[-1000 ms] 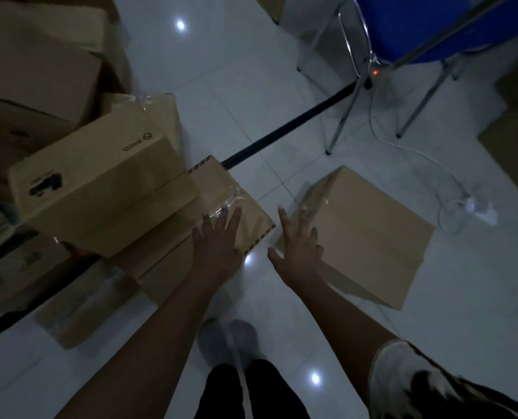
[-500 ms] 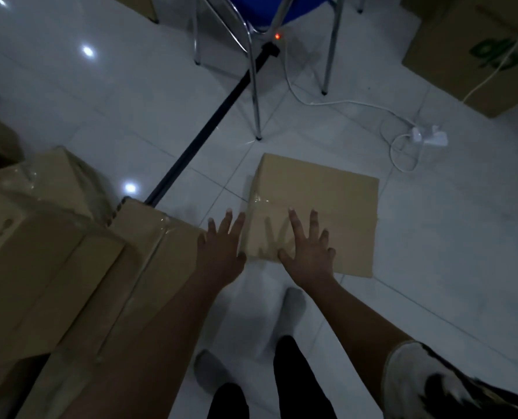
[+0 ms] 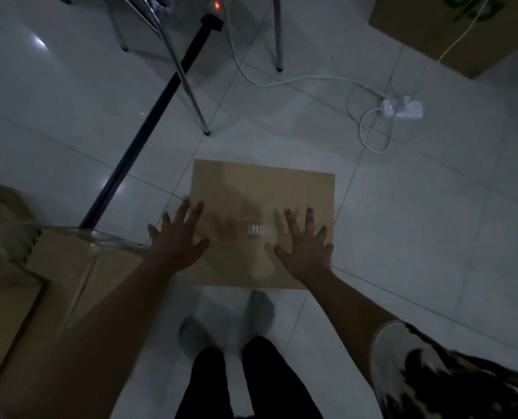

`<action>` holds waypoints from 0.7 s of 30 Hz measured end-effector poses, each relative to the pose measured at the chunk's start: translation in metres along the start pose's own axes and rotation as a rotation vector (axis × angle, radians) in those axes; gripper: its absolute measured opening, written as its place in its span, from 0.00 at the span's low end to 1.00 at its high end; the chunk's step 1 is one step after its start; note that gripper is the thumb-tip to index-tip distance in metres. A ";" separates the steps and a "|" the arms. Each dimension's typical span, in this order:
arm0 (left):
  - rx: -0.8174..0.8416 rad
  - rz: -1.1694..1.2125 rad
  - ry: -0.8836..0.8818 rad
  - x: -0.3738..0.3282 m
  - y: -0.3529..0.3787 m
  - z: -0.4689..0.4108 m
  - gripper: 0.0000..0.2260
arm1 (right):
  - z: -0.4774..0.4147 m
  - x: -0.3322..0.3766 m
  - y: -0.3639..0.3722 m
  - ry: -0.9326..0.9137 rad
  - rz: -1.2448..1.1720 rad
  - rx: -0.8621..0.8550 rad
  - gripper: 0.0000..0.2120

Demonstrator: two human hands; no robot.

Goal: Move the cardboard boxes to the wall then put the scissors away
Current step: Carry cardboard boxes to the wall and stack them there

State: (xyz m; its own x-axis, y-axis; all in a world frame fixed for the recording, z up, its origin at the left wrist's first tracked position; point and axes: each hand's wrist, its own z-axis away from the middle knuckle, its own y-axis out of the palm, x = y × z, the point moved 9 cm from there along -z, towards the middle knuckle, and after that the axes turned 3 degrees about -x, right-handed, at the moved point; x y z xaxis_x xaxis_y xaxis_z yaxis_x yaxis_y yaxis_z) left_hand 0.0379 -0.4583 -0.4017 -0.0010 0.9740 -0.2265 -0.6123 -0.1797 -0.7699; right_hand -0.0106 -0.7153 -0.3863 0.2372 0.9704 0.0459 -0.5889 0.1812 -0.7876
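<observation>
A plain brown cardboard box (image 3: 260,192) lies on the white tiled floor just ahead of my feet. My left hand (image 3: 177,240) hovers at its near left corner with fingers spread and holds nothing. Over the box's near right part is my right hand (image 3: 307,244), fingers also spread and empty. Whether either palm touches the box I cannot tell. More cardboard boxes (image 3: 55,267) are stacked at the left, partly behind my left forearm. No scissors are in view.
A black pole (image 3: 149,122) runs diagonally across the floor from the stack toward chrome chair legs (image 3: 188,86) at the top. A white cable and power adapter (image 3: 403,107) lie at the upper right. Another cardboard box (image 3: 451,31) sits in the top right corner.
My view has swung right, away from the stacked boxes, and centred on the single box. Both hands moved from the stack's edge to over this box and spread wider apart.
</observation>
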 end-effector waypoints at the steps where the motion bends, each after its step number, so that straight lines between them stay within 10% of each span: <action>1: 0.017 -0.027 -0.003 -0.001 0.006 -0.008 0.39 | -0.008 -0.007 0.002 0.004 0.005 0.007 0.39; 21: -0.097 0.185 0.093 -0.008 0.069 -0.071 0.50 | -0.087 -0.084 0.051 0.009 -0.291 -0.120 0.47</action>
State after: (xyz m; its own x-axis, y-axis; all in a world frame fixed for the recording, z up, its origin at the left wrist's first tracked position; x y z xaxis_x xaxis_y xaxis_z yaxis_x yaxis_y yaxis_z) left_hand 0.0516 -0.4882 -0.4950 -0.0311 0.9072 -0.4196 -0.5295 -0.3710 -0.7629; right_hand 0.0071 -0.8016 -0.4838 0.3895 0.8791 0.2749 -0.4001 0.4303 -0.8092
